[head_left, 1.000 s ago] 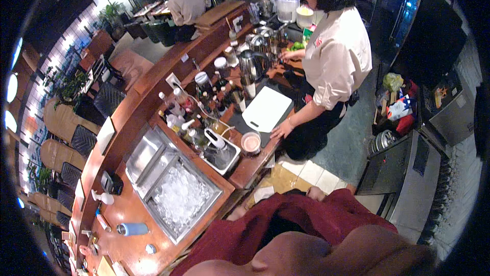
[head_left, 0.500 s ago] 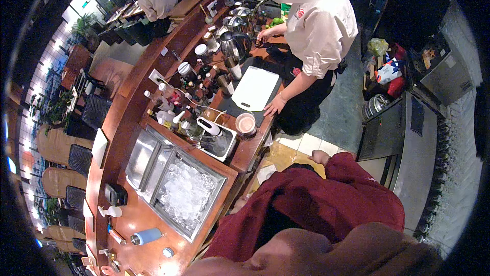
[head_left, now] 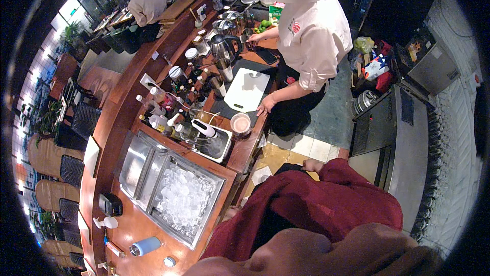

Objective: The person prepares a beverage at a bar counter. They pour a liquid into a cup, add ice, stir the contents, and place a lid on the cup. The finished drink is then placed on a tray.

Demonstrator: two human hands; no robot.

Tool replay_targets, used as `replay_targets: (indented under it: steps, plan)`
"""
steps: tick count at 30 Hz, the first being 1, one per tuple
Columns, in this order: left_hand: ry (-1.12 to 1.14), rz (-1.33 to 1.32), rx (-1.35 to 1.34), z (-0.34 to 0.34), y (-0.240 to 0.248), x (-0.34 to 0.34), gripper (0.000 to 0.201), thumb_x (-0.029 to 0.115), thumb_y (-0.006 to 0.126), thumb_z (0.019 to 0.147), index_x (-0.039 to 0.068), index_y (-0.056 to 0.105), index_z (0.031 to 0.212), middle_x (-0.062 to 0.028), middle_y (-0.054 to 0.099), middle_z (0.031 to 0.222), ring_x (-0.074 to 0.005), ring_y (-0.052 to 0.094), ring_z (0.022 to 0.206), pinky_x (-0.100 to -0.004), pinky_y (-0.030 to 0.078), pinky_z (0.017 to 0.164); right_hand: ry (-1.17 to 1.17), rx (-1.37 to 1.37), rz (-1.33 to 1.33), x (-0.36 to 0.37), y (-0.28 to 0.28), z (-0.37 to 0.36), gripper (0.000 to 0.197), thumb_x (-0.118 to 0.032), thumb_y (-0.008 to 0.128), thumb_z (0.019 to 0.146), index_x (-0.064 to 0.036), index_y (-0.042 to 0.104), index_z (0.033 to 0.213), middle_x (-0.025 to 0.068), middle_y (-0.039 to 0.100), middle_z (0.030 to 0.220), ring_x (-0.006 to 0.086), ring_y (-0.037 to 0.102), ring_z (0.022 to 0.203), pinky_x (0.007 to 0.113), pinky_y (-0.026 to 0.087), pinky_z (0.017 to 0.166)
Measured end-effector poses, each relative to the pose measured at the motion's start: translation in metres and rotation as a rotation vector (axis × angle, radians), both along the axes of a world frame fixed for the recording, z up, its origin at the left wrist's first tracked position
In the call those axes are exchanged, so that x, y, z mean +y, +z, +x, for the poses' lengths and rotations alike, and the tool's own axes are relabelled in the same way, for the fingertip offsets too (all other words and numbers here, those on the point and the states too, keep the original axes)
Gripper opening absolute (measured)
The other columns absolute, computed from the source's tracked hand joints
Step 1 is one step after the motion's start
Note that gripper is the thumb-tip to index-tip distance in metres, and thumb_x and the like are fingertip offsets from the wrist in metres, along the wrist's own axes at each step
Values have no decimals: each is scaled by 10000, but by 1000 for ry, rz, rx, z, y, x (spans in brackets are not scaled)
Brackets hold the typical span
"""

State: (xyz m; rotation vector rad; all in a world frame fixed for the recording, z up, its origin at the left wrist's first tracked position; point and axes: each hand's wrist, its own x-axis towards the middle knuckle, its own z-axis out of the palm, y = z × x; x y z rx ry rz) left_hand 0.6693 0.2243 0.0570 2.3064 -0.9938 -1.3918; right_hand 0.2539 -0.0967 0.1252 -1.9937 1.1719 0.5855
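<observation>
My left hand (head_left: 232, 212) is at the front edge of the wooden counter, beside the ice well; my maroon sleeve and body hide most of it, its fingers included. Inside the steel-rimmed ice well (head_left: 223, 181) lies a heap of clear ice (head_left: 181, 197). My right hand (head_left: 313, 165) comes out of the other maroon sleeve, low over the floor and away from the counter. Its fingers are too small and blurred to make out, and nothing shows in it. Past the ice well are a white basin (head_left: 222, 156) holding a white-handled tool (head_left: 205, 128), and a cup of pale brown drink (head_left: 241, 123).
A co-worker (head_left: 311, 46) stands at the counter, one hand beside a white cutting board (head_left: 247, 91), the other near an electric kettle (head_left: 223, 47). Bottles (head_left: 166, 100) crowd the back. A blue tumbler (head_left: 145, 246) lies on the near counter. At right stands a steel counter (head_left: 411, 158).
The view has shifted slightly, moving the scene a little leftward. My right hand has come slightly nearer my body. The co-worker keeps nearly the same stance.
</observation>
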Motion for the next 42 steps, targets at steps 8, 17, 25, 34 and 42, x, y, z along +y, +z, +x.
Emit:
replay_targets:
  steps: [8,17,25,34,42]
  plan:
    - [-225,-147,-229,13,-15,10,334,382,603,841,75,682,948,-180,680,966,-338,649,941,-411,500,831,354,187,-46,-6,-30,-34,495,-494,610,816,-9,702,846,199,677,871,290,665,816,453,492,734]
    - [2,-9,-292,-61,16,89,410,386,513,860,63,623,1087,-195,656,1014,-343,629,959,-428,490,810,138,-216,-100,-5,20,28,391,-400,702,742,-65,651,937,186,679,899,339,649,860,411,505,770]
    - [-178,182,-97,-147,23,157,543,469,529,849,26,587,1158,-205,629,1131,-342,602,1050,-425,473,904,-433,-638,-108,46,-5,-87,159,-195,679,813,-51,620,841,55,639,779,134,600,710,311,522,649]
    - [-37,-125,67,-212,40,151,491,393,644,810,26,582,1130,-180,645,1058,-301,614,1000,-363,488,841,-564,24,-146,293,-79,-399,360,-351,594,836,-33,655,994,192,677,896,370,641,805,458,507,747]
    - [-441,173,-13,-229,17,220,489,413,634,813,58,593,1146,-185,646,1102,-360,595,1049,-397,473,898,-634,-63,-69,416,-141,-414,422,-410,462,881,-54,659,993,213,679,945,396,654,804,484,514,745]
